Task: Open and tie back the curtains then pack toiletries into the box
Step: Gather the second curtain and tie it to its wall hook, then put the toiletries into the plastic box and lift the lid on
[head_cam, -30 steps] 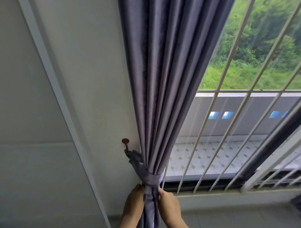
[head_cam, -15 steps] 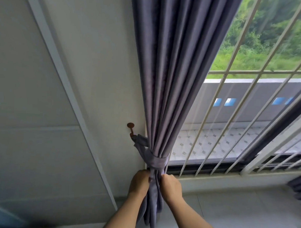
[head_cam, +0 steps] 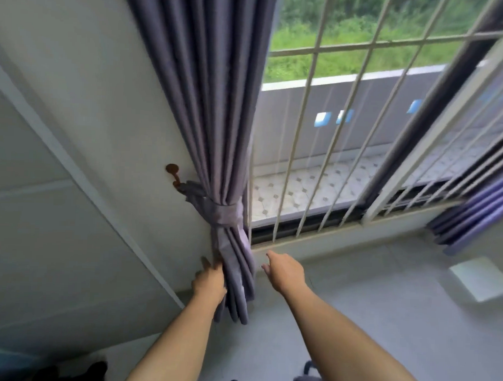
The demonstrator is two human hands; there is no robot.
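- Pale wall [head_cam: 85, 104] on the left with a diagonal white trim strip; barred window [head_cam: 326, 141] on the right looks out on a tiled balcony, a grey parapet and green foliage.
- Grey-purple curtain [head_cam: 208, 89] hangs gathered against the left edge of the window, pleats bunched tight.
- Tieback [head_cam: 225, 213], same fabric, wraps the curtain low down and runs left to a rusty brown hook [head_cam: 173, 174] on the wall; its end sits on the hook.
- Below the tieback the curtain tail hangs in loose folds, ending just above the floor [head_cam: 383, 309].
- Left hand [head_cam: 210, 283]: pressed against the left side of the curtain tail, below the tieback. Visible fingers point up along the fabric; whether the hidden ones curl round the cloth, cannot tell.
- Right hand [head_cam: 286, 272]: off the curtain, just beside its right edge, near the window sill. Fingers extended and relaxed, grip open, holding nothing.
- Both forearms bare, reaching up from the bottom edge.
- 2nd curtain [head_cam: 477, 209], same colour, hangs at the far right of the window, bottom edge near the floor.
- White rectangular item [head_cam: 481, 281] on the floor under that curtain; too blurred to identify.
- Dark shapes at the bottom edge near the person's feet, unclear what they are.
- Frame has motion blur, worst on the right side.
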